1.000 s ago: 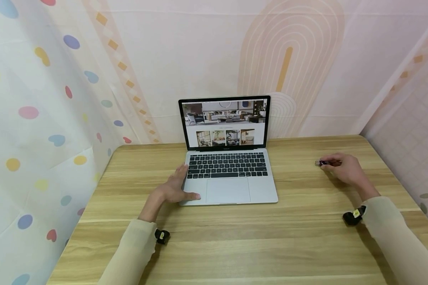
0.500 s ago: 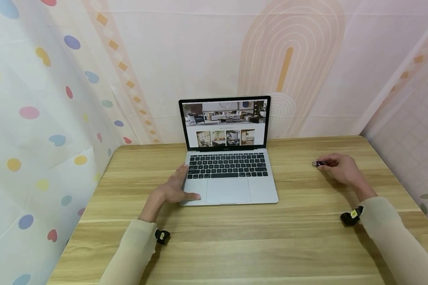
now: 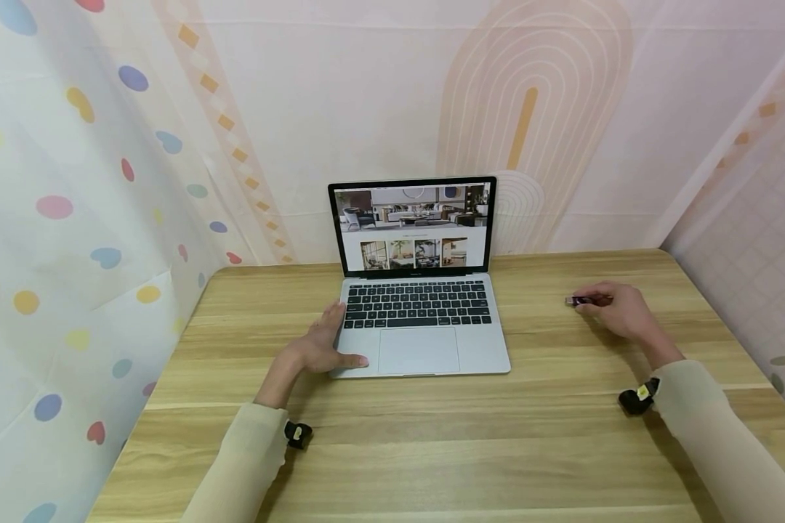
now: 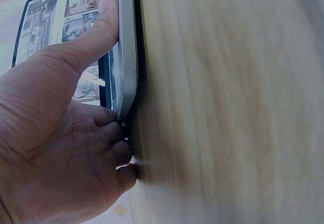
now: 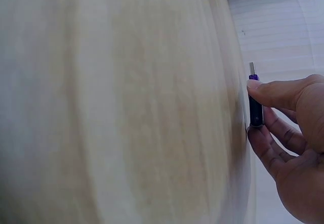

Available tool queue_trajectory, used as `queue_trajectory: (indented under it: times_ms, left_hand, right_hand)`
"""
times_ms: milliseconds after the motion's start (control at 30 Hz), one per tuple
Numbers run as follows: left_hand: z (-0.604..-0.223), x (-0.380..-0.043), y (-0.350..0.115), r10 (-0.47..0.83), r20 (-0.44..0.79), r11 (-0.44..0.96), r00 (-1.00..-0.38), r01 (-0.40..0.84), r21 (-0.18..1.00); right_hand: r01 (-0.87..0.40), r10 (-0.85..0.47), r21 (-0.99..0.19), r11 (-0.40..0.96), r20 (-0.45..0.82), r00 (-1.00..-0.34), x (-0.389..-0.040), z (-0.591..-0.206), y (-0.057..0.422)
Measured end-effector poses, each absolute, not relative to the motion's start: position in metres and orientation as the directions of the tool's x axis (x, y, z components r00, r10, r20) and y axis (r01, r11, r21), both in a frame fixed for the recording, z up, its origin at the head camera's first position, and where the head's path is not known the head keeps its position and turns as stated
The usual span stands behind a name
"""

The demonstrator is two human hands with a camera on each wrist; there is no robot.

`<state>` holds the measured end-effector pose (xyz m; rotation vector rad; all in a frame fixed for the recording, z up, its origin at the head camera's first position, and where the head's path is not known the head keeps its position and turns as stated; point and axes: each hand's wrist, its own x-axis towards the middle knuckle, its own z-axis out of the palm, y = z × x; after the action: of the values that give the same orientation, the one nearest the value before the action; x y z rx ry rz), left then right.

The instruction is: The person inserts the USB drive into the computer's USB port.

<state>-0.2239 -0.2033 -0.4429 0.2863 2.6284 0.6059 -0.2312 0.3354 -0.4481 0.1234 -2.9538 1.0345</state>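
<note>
An open silver laptop (image 3: 419, 350) stands at the middle of the table, its lit screen (image 3: 413, 226) showing room pictures. My left hand (image 3: 317, 347) holds the laptop's front left corner. The left thumb lies on top beside the trackpad, and the fingers bend against the side edge, as the left wrist view shows. To the right of the laptop, apart from it, my right hand (image 3: 624, 311) pinches a small dark USB flash drive (image 5: 255, 105) between thumb and fingers. Its metal plug (image 5: 252, 68) points left toward the laptop. The laptop's right side ports are not visible.
The wood-grain table (image 3: 432, 443) reaches back to a patterned curtain (image 3: 379, 94), close behind the laptop screen. More patterned cloth hangs at the left and right sides. A black wrist camera (image 3: 297, 434) sits on the left wrist, another black camera (image 3: 637, 399) on the right.
My right hand has moved a little to the left, bringing the USB flash drive nearer the laptop. The left hand and the laptop have stayed in place.
</note>
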Motion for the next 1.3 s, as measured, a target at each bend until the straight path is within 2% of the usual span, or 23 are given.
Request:
queue_trajectory:
  times_ms: [700, 1300]
  left_hand:
    - [-0.444, -0.225, -0.205, 0.298, -0.356, 0.882, -0.886, 0.113, 0.458]
    - [-0.444, -0.225, -0.204, 0.294, -0.351, 0.885, -0.889, 0.113, 0.452]
  right_hand:
    - [-0.045, -0.075, -0.635, 0.771, -0.02, -0.997, -0.234, -0.448, 0.325]
    - [-0.072, -0.1, -0.644, 0.762, -0.008, -0.995, -0.236, -0.449, 0.318]
